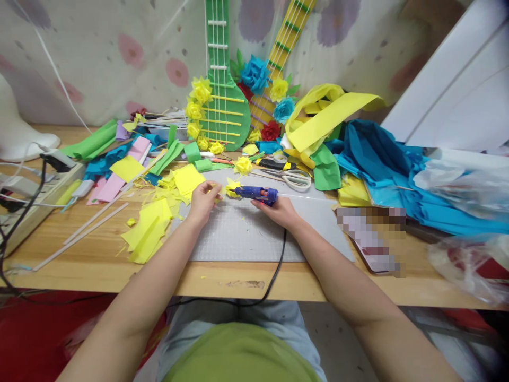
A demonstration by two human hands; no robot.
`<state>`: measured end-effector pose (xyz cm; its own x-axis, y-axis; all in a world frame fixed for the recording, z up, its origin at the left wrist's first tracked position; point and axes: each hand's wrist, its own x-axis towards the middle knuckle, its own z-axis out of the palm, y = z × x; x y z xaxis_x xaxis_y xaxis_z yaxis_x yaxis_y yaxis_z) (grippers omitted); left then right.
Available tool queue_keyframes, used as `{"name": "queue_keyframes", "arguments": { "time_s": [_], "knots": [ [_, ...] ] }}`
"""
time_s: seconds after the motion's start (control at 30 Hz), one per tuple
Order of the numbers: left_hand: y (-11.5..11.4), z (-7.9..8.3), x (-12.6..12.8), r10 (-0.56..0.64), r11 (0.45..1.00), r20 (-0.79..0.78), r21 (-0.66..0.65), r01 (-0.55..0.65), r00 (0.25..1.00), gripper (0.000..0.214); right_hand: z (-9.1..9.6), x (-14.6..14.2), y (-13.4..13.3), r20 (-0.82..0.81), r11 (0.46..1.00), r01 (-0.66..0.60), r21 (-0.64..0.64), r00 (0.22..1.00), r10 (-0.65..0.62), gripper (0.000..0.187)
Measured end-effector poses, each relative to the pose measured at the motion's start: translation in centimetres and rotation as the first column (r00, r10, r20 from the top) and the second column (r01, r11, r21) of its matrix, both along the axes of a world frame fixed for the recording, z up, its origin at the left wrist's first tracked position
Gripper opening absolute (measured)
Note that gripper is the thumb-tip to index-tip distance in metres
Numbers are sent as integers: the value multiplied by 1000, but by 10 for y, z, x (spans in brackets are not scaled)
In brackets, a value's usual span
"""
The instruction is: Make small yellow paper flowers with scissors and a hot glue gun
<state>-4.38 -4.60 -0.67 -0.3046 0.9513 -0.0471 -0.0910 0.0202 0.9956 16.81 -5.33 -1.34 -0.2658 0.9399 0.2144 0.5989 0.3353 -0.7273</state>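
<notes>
My right hand [278,209] is wrapped round the handle of a blue hot glue gun [256,193]; a small red light glows on it. Its nozzle points left, towards my left hand [204,201]. The fingers of that hand are pinched together, with a bit of yellow paper [218,199] showing at the tips, mostly hidden. Close by the nozzle is a yellow paper flower [232,187], partly covered by the gun. Another yellow paper flower [243,165] lies farther back. Both hands are above a grey cutting mat [238,239].
Yellow paper pieces [149,231] lie left of the mat. Scissors [296,179] and a cutter [274,164] are behind it. A green paper guitar shape [225,114] leans at the wall. Blue paper [377,154] is heaped right; a power strip [43,204] sits left. The gun's cord [280,260] hangs over the edge.
</notes>
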Motion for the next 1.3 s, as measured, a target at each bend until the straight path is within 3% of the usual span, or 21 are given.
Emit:
{"name": "queue_keyframes", "arguments": {
  "time_s": [0.3,0.9,1.3],
  "knots": [
    [4,-5,2,113,993,-39,28,-112,993,18,4,-6,-2,17,996,-70,47,997,69,40],
    [5,-8,4,66,996,-52,58,-63,996,19,2,-8,-2,52,998,-37,45,998,34,39],
    [3,-7,4,36,998,-60,58,-33,998,20,1,-7,1,-16,1000,5,3,1000,-5,39]
  ]
}}
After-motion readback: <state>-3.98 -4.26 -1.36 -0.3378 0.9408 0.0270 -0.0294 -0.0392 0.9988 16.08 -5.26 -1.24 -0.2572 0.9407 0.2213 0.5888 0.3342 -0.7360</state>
